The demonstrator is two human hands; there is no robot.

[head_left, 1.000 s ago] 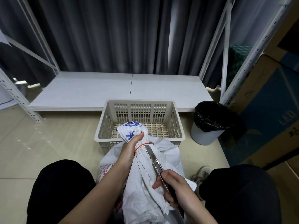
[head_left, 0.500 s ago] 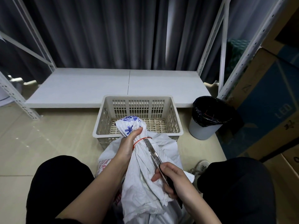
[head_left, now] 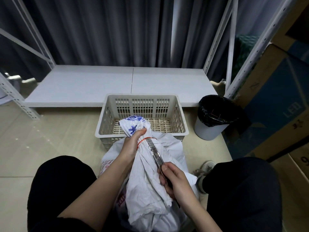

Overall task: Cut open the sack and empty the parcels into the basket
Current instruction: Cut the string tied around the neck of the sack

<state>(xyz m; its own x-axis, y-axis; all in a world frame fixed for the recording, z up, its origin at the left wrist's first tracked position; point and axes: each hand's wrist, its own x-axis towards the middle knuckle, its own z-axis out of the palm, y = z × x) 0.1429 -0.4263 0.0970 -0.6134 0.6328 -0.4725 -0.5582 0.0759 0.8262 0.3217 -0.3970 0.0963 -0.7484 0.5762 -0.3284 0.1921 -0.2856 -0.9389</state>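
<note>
A white woven sack (head_left: 147, 186) stands between my knees, its neck bunched and bound by a red tie (head_left: 142, 140). My left hand (head_left: 131, 144) grips the neck just below the blue-printed top. My right hand (head_left: 173, 180) holds a pair of scissors (head_left: 154, 151) whose blade tips lie at the red tie. Just beyond the sack sits a beige slotted basket (head_left: 141, 97) on the floor, with nothing visible inside. No parcels show; the sack hides them.
A low white shelf board (head_left: 117, 84) runs behind the basket between white rack posts. A bin with a black liner (head_left: 215, 118) stands right of the basket. Cardboard boxes (head_left: 275, 101) line the right side. My shoe (head_left: 204, 169) rests by the sack.
The view has shifted slightly. Both hands keep their hold; the scissor tips stay at the red tie on the sack's neck.
</note>
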